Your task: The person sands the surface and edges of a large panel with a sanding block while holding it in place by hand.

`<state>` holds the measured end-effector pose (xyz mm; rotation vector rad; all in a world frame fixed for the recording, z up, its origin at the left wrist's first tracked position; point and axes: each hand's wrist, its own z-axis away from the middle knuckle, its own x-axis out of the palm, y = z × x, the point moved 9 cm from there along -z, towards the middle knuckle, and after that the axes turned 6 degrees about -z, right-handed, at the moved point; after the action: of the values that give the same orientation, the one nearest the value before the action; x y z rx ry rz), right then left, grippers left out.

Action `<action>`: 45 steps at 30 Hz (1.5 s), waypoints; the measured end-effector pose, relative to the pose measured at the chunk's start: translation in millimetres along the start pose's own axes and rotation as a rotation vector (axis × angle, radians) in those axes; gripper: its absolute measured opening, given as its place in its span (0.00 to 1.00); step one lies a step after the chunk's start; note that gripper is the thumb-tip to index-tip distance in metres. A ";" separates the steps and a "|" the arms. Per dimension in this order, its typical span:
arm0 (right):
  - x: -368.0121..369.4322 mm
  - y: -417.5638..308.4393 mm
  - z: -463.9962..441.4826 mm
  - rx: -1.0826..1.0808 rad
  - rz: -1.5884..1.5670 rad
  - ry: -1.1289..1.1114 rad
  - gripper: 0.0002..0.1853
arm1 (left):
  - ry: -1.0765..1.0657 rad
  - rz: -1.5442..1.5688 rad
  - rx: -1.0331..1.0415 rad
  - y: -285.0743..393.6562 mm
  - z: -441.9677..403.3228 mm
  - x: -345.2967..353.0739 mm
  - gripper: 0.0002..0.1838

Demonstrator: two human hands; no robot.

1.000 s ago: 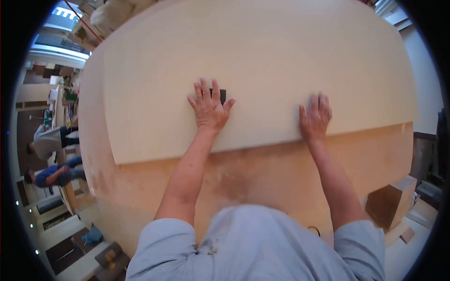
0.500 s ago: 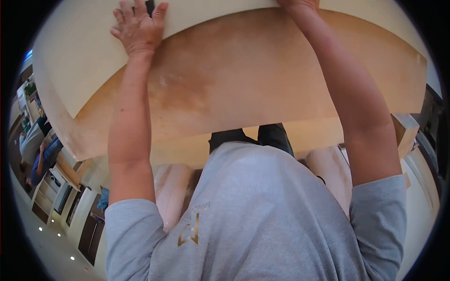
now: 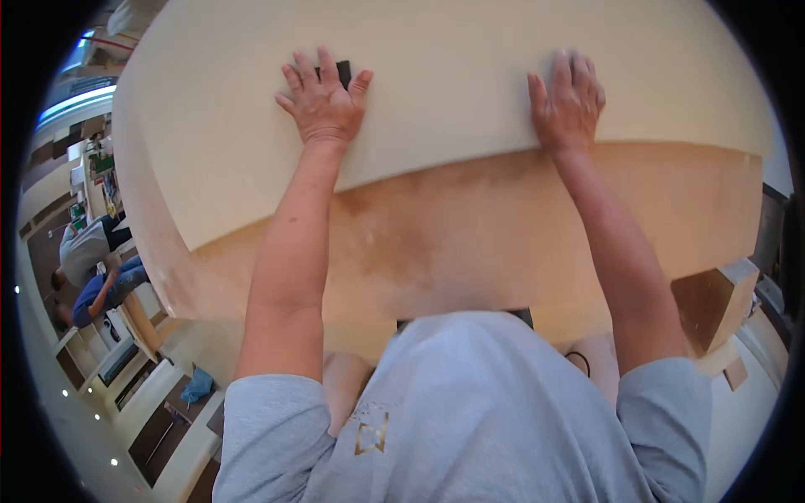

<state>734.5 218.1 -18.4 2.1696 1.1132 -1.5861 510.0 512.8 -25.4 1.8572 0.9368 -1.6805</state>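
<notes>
A large cream sheet (image 3: 444,92) with a curved near edge covers the far part of a brown-stained tan board (image 3: 470,201). Flat on the sheet, fingers spread, rests my left hand (image 3: 323,105). Between its forefinger and thumb a small black block (image 3: 344,74) shows; its kind is unclear and part of it is hidden by the fingers. My right hand (image 3: 570,105) lies on the sheet farther right, fingers stretched out and slightly blurred, with nothing seen in it. Below both wrists the sheet's edge crosses the board.
A brown box-like wooden block (image 3: 703,308) stands at the right, below the board. Two people (image 3: 105,260) are at the far left, near shelves and benches. A blue cloth or bag (image 3: 197,384) is at the lower left.
Both hands appear lower in view and rest farther in on the cream sheet. More of the sheet shows and less of the brown board. The camera view has shifted.
</notes>
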 end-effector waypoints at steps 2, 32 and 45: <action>-4.2 -3.6 2.0 -0.003 0.003 -0.006 0.37 | -0.008 0.008 -0.020 -6.3 -41.0 -0.6 0.53; -16.6 -25.7 -9.4 -0.006 -0.014 -0.074 0.36 | 0.186 -0.027 0.071 -41.4 -266.3 0.9 0.47; 9.5 -22.9 -12.9 0.054 -0.002 -0.082 0.37 | 0.008 0.059 0.096 1.2 120.8 -10.0 0.50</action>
<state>729.2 245.4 -16.4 2.1163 1.0606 -1.7085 429.9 422.0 -33.2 1.9359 0.8090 -1.7108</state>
